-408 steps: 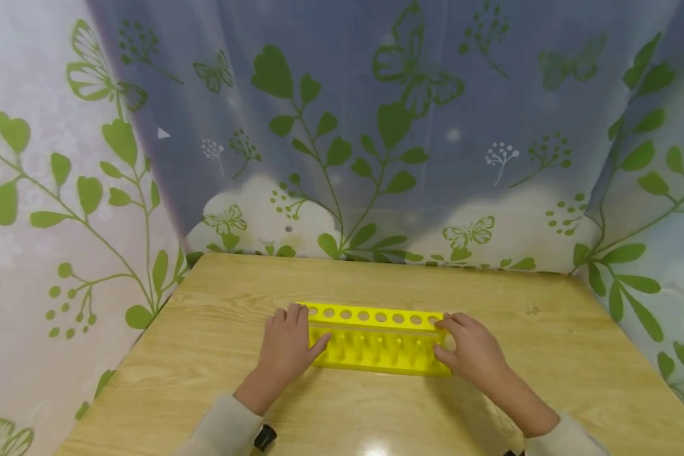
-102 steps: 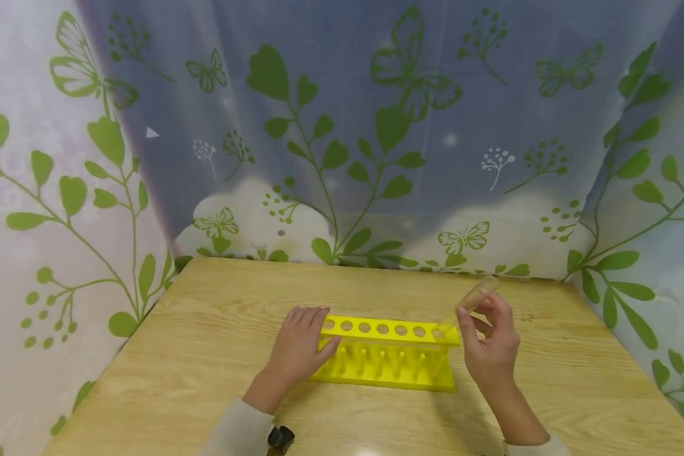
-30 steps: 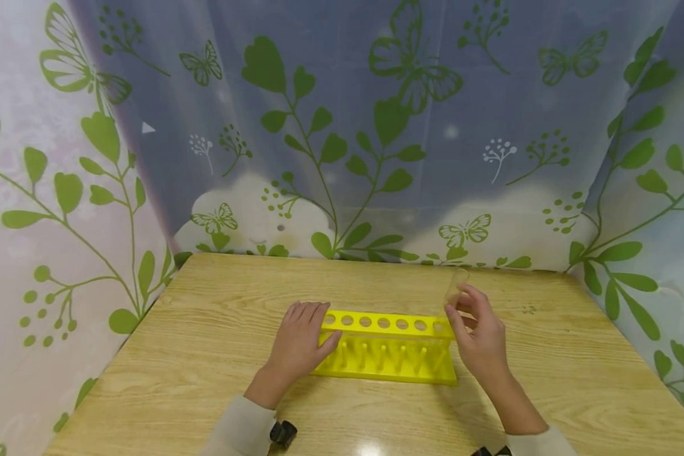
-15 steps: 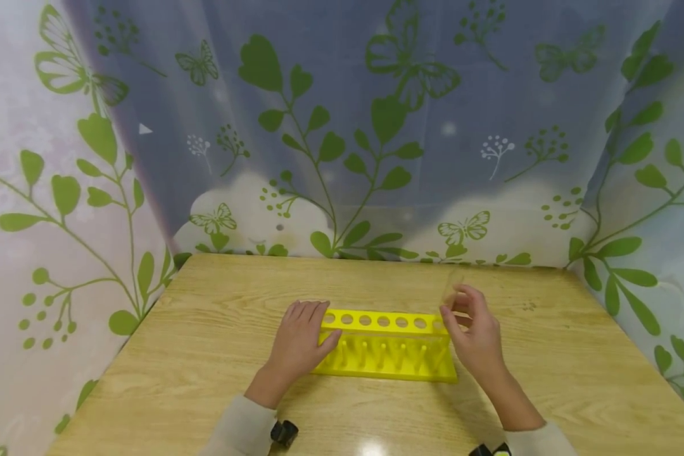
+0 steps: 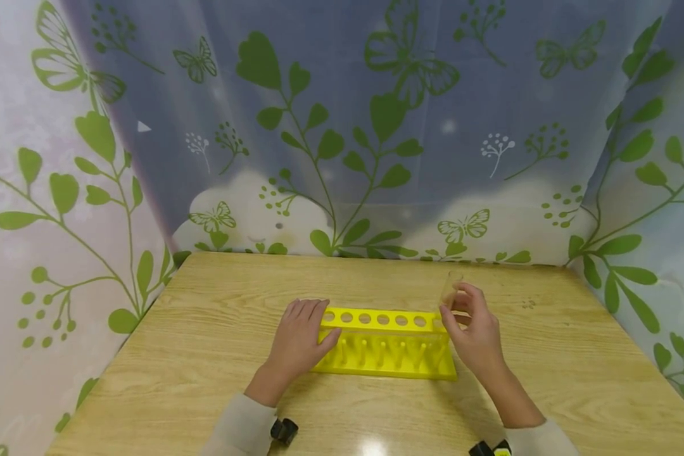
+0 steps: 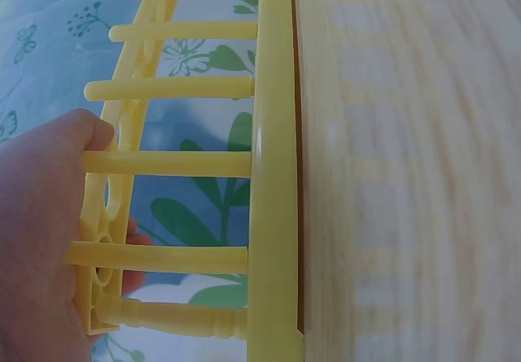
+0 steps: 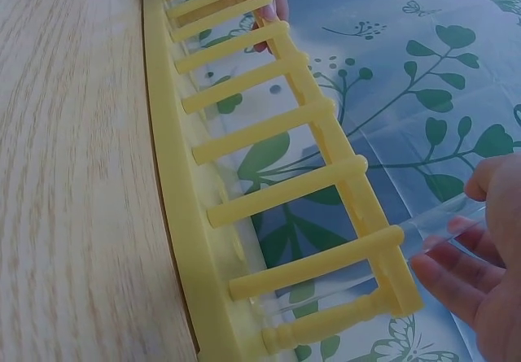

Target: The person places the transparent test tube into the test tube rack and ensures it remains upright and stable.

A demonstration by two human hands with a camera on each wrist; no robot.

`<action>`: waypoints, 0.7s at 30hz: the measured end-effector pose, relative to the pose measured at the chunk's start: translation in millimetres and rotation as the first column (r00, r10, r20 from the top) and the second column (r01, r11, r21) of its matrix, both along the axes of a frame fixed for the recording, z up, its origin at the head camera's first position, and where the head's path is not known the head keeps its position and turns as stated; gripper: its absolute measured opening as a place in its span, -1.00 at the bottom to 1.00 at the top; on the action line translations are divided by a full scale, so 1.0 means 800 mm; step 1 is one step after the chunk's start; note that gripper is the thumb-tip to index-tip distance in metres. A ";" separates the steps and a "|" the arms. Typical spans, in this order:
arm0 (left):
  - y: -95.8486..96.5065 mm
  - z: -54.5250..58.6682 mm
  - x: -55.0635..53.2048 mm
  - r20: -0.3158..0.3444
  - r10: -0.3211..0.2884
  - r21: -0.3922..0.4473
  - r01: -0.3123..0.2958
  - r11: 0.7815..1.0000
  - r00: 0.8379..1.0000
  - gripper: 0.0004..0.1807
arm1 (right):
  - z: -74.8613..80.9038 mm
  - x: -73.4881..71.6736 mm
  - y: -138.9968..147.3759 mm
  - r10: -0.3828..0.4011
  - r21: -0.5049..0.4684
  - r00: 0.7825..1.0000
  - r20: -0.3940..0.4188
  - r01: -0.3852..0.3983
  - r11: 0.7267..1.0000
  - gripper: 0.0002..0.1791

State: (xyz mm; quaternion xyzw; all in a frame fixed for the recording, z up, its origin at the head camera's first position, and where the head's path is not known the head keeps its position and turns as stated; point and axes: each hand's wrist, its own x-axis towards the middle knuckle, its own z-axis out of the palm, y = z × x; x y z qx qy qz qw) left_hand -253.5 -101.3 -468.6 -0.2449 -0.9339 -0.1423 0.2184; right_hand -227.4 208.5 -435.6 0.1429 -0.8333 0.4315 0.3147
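Observation:
A yellow test tube rack [image 5: 382, 366] stands on the wooden table, with a row of round holes along its top bar and upright pegs at the front. My left hand [image 5: 297, 340] grips its left end, thumb in front and fingertips behind the bar in the left wrist view. Between thumb and fingers, my right hand [image 5: 479, 332] pinches a clear test tube [image 5: 449, 291] at the rack's right end. The tube rises nearly upright above the bar. In the right wrist view, the tube [image 7: 444, 220] passes through the end hole, its lower part faintly visible near the base.
The wooden table [image 5: 234, 285] reaches back to a curtain [image 5: 330, 126] printed with green leaves and butterflies. Similar patterned fabric [image 5: 51, 253] hangs along the left side and the right. Dark devices [image 5: 285, 432] sit at both wrists.
Both hands held the rack at first. Later my right hand held the tube tilted at the right end hole; it has since moved left and the tube stands more upright. My left hand stays on the rack.

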 end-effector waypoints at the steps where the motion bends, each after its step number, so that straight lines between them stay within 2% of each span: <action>1: 0.000 0.000 0.000 -0.001 -0.001 -0.001 0.001 1.000 1.000 -0.38 | -0.001 0.000 0.001 -0.002 0.002 1.000 0.003 0.002 1.000 -0.51; 15: -0.002 -0.004 0.000 -0.001 0.007 -0.003 -0.007 1.000 1.000 -0.38 | -0.002 0.000 0.001 -0.005 0.022 0.998 0.066 0.004 1.000 -0.48; 21: 0.001 0.001 -0.002 -0.006 -0.006 0.003 0.006 1.000 1.000 -0.37 | -0.003 -0.002 0.003 -0.005 0.022 0.996 0.086 0.003 1.000 -0.43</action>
